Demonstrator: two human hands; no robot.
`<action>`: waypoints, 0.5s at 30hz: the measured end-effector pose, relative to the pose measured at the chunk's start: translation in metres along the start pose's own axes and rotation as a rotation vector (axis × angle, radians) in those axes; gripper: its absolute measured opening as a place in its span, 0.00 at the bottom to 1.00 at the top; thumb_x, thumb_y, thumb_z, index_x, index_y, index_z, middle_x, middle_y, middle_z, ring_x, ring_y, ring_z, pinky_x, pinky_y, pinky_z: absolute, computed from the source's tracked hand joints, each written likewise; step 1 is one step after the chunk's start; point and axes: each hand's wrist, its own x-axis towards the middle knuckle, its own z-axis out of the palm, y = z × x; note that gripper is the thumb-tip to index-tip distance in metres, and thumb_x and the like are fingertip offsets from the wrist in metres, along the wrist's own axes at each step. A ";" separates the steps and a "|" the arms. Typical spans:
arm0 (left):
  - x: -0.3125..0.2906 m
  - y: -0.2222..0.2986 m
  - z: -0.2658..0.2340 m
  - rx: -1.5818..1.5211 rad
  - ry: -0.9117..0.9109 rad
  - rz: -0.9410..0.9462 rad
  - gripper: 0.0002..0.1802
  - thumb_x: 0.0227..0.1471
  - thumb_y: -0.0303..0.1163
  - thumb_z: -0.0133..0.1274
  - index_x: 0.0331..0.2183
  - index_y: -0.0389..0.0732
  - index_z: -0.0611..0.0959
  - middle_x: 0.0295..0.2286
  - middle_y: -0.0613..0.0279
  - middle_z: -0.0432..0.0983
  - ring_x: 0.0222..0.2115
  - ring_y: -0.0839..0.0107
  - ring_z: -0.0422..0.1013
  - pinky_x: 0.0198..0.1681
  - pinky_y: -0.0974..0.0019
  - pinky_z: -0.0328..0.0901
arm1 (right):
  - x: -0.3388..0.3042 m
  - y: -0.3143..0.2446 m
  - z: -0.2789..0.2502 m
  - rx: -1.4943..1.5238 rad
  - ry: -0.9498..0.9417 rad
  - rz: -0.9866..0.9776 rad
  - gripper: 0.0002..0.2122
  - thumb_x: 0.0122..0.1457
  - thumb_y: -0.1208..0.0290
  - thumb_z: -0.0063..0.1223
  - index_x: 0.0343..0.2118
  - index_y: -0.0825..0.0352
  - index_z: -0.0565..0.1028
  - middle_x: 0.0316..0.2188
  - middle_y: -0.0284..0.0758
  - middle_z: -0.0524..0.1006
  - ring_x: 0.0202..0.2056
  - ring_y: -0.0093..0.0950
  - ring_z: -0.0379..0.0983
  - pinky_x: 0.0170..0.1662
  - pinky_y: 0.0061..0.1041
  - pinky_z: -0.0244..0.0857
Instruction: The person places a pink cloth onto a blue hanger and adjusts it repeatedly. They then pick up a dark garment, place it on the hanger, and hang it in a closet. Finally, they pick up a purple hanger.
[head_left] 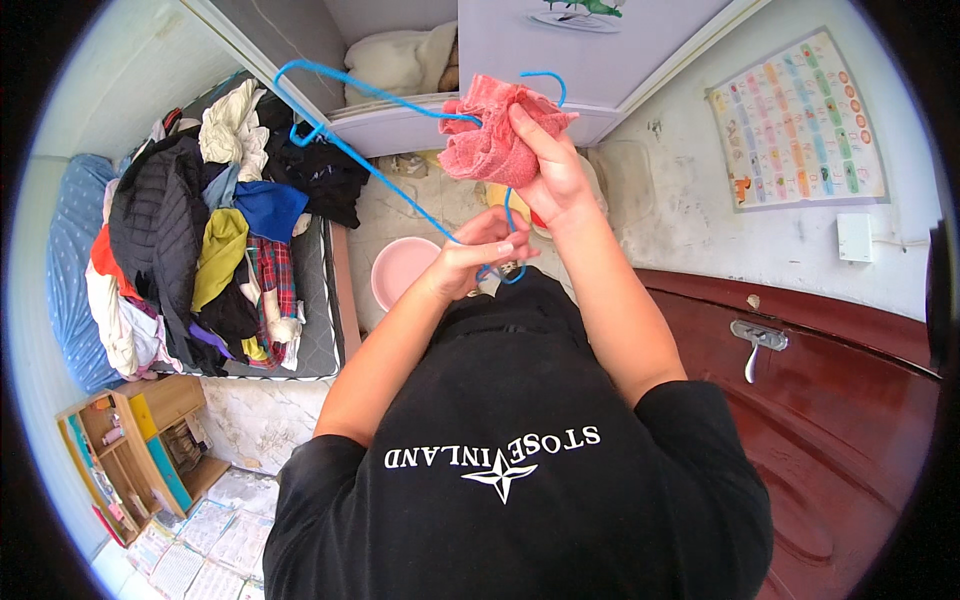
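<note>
My right hand (555, 175) is closed around a bunched pink cloth (490, 140), its thumb pressing on the near side. One bar of a blue wire clothes hanger (365, 172) runs into the cloth, and its curved end shows beyond it. Below and to the left, my left hand (480, 250) pinches the hanger's other bar between its fingers. The hanger is held up in the air, its corner pointing to the left. Where the cloth wraps the wire is hidden inside its folds.
At left, a heap of clothes (220, 235) lies on a mattress. A pink basin (402, 270) stands on the floor beyond my left forearm. A wardrobe (580, 70) is ahead, a dark red door (800, 430) to the right, and a wooden shelf (165, 410) at lower left.
</note>
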 end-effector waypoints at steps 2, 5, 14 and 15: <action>-0.010 0.012 0.000 0.162 0.166 -0.019 0.16 0.59 0.31 0.59 0.47 0.37 0.78 0.36 0.62 0.76 0.40 0.71 0.74 0.51 0.63 0.68 | -0.003 -0.002 -0.005 0.069 0.060 0.048 0.15 0.68 0.71 0.58 0.56 0.66 0.75 0.52 0.39 0.80 0.53 0.33 0.79 0.58 0.38 0.74; -0.024 0.016 -0.015 0.385 0.267 0.030 0.08 0.63 0.26 0.55 0.44 0.38 0.79 0.32 0.69 0.73 0.34 0.76 0.70 0.41 0.70 0.66 | -0.008 0.001 -0.012 0.039 0.070 0.127 0.15 0.67 0.72 0.59 0.55 0.68 0.76 0.52 0.40 0.81 0.52 0.33 0.79 0.58 0.38 0.74; -0.046 0.033 -0.020 0.686 0.317 -0.013 0.05 0.66 0.28 0.54 0.43 0.40 0.79 0.32 0.73 0.72 0.33 0.82 0.65 0.38 0.74 0.61 | -0.008 -0.003 -0.023 -0.075 0.235 0.249 0.15 0.70 0.70 0.54 0.55 0.71 0.75 0.52 0.43 0.80 0.52 0.34 0.80 0.58 0.36 0.75; -0.047 0.036 -0.017 0.700 0.325 -0.031 0.05 0.66 0.28 0.54 0.43 0.40 0.79 0.32 0.74 0.72 0.33 0.83 0.65 0.38 0.74 0.61 | -0.008 -0.003 -0.025 -0.070 0.251 0.252 0.15 0.69 0.70 0.54 0.55 0.72 0.75 0.52 0.43 0.80 0.52 0.35 0.80 0.57 0.37 0.75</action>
